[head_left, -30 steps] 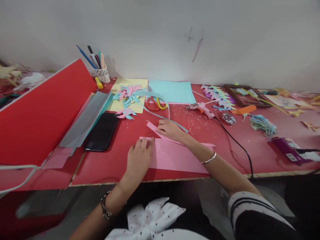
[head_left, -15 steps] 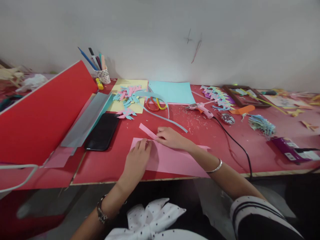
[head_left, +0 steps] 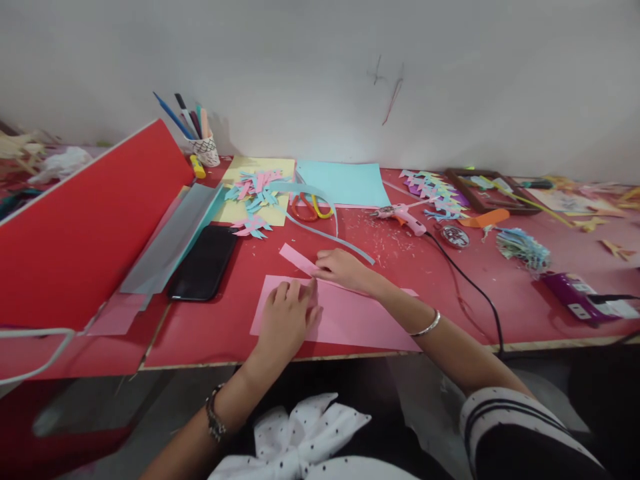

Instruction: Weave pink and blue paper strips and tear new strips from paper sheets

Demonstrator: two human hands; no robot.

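Right hand (head_left: 345,272) pinched a pink strip (head_left: 296,259) along the twelve-o'clock edge of a pink sheet (head_left: 350,321) | left hand (head_left: 284,317) lay loosely spread atop it | step seemed a separation | next move likely called for steady tension

A front sheet (head_left: 370,323) is lying at the near edge of the table (head_left: 210,340), the left hand (head_left: 287,317) resting on it. A paper strip (head_left: 295,257) is running near its far edge, under the right hand (head_left: 345,270). Left of the sheet: a phone (head_left: 204,263) is lying; papers (head_left: 173,243) are sitting between phone and board (head_left: 100,227). Behind: scissors (head_left: 313,217) are lying before a back sheet (head_left: 345,183). Right of the scissors, a glue gun (head_left: 413,223) is lying; a power strip (head_left: 575,297) is sitting far right.
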